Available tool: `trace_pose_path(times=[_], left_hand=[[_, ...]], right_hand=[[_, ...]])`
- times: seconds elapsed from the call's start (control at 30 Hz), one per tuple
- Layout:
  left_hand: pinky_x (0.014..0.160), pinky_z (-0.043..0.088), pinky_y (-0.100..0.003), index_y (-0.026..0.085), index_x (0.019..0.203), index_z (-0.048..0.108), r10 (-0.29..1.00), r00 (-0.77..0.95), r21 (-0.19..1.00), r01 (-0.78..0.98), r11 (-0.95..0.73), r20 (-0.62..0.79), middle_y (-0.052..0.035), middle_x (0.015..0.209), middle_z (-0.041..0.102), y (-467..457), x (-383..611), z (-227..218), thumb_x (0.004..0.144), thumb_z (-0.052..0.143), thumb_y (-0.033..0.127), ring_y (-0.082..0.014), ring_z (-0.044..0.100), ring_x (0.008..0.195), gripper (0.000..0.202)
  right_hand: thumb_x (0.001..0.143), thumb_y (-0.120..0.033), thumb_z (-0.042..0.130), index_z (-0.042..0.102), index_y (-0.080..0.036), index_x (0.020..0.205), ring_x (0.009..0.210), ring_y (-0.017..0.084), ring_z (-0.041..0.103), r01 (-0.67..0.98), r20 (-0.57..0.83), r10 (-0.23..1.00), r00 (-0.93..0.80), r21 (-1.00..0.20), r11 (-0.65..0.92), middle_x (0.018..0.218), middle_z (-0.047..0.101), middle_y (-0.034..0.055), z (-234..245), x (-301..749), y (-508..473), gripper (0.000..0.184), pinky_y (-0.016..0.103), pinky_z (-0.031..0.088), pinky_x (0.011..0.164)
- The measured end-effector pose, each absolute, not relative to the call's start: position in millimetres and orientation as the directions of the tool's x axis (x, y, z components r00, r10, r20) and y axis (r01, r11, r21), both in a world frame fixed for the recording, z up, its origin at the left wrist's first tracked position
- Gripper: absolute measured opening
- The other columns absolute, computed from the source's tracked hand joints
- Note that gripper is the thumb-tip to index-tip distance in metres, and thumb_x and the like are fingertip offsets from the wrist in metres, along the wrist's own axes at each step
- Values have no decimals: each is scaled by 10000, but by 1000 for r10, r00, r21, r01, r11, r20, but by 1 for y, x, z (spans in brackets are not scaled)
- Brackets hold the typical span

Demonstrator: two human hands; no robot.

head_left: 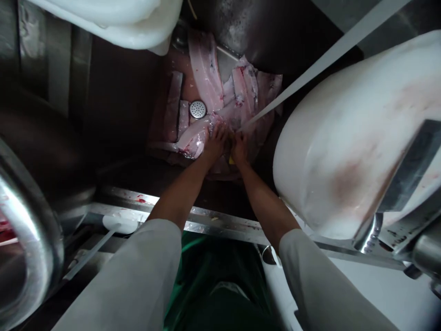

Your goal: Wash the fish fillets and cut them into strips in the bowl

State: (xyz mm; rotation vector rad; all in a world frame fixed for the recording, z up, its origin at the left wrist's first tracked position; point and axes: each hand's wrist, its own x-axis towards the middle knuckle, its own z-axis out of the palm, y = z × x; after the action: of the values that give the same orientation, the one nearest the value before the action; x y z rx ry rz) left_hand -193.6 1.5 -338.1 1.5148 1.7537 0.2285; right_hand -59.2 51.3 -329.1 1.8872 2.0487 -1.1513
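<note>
Steel sink rim [220, 224] is nearest; both forearms reach over it into the deep basin. Left hand [215, 140]: fingers spread flat on a pale meat strip [191, 143], apparently pinning it where the water stream [292, 88] lands. Right hand [240, 148]: fingers curled beside a small yellow object [231, 160]; cannot tell whether it is gripped. Drain [198, 109] lies beyond, with more strips [206, 69] piled past it.

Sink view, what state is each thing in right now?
Left hand, spread flat on the meat strips.
Right hand, down on the meat strips; grip unclear.
Meat strips, wet, piled in the sink.
Drain, strainer in place, uncovered.
Water stream, running, landing by the hands.
</note>
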Motion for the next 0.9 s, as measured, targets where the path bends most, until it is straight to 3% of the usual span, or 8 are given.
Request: trace_pose_path(times=[0.2, 0.4, 0.6, 0.8, 0.9], left_hand=[[1352, -147, -645, 212, 1639, 525, 908, 1, 652, 696, 300, -419, -142, 1806, 319, 2, -194, -339, 984, 711, 261, -332, 44, 1736, 683], [1355, -143, -653, 231, 1703, 457, 890, 12, 615, 727, 306, -457, -96, 1839, 226, 2, -193, -337, 1031, 488, 186, -313, -4, 1738, 675], [1354, -187, -620, 247, 1701, 459, 907, -55, 681, 642, 352, -417, -71, 1830, 274, 2, -187, -343, 1036, 495, 202, -301, 19, 1737, 668], [1348, -226, -633, 215, 1607, 589, 904, -37, 709, 607, 359, -426, -94, 1817, 300, 3, -186, -347, 942, 687, 214, -363, 22, 1731, 673], [1339, -221, -655, 208, 1628, 550, 910, -49, 708, 612, 353, -412, -80, 1821, 294, 4, -188, -348, 963, 634, 149, -342, 28, 1731, 673]], right_hand=[[977, -273, 655, 763, -296, 1206, 1334, 402, 614, 903, -659, 732, -173, -403, -150, 1343, 625, 147, -309, -1, -12, 254, 496, 549, 1055], [1057, -271, 508, 731, -259, 1351, 1395, 394, 558, 917, -556, 814, -169, -392, -77, 1413, 605, 170, -323, -49, 49, 369, 520, 485, 1155], [1067, -208, 473, 729, -243, 1378, 1422, 340, 545, 914, -554, 782, -285, -402, 47, 1460, 623, 156, -340, -54, 56, 405, 449, 463, 1191], [986, -104, 574, 788, -223, 1154, 1215, 307, 684, 945, -742, 588, -322, -287, 155, 1438, 659, 144, -307, 3, -23, 297, 433, 507, 1080], [930, -38, 637, 810, -190, 1083, 1146, 326, 732, 955, -827, 480, -293, -231, 185, 1319, 734, 177, -298, 6, -39, 276, 474, 512, 1052]])
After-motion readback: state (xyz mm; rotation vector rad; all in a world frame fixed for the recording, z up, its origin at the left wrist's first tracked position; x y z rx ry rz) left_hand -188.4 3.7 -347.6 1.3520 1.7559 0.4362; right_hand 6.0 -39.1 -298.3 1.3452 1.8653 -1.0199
